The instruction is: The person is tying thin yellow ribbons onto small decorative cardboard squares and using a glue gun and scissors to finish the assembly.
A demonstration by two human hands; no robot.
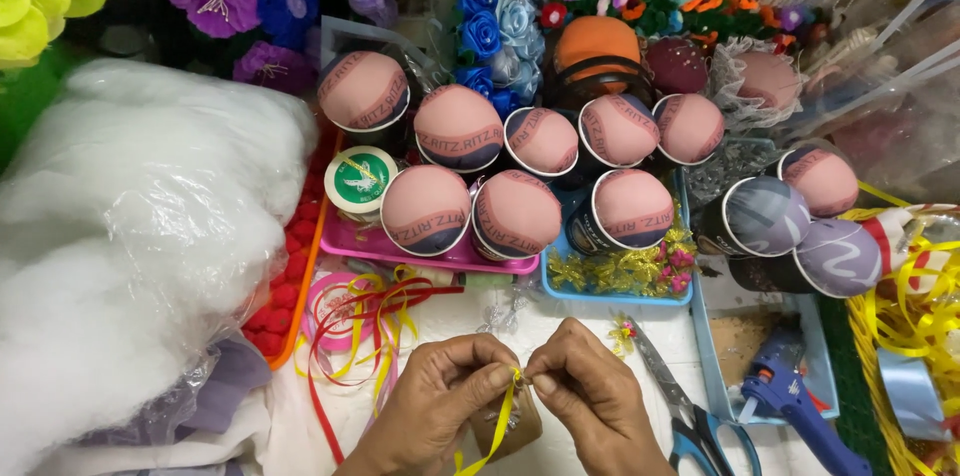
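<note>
Crowded craft bench, seen from above, with a white work surface at its centre. Landmark: the yellow ribbon, pinched at its upper end between both hands. The left hand grips it from the left, thumb and forefinger closed on the strip; the right hand meets it from the right, fingertips also closed on the same spot. Both hands are equally near. The ribbon's long axis runs down and slightly left from the pinch, toward the viewer. Right of the ribbon lie blue-handled scissors and, farther right, a blue glue gun. Left of it, loose red and yellow ribbons trail beside a bag of white stuffing. Beyond it, pink and blue trays carry about 10 pink-topped padded cups; artificial flowers fill the background.
</note>
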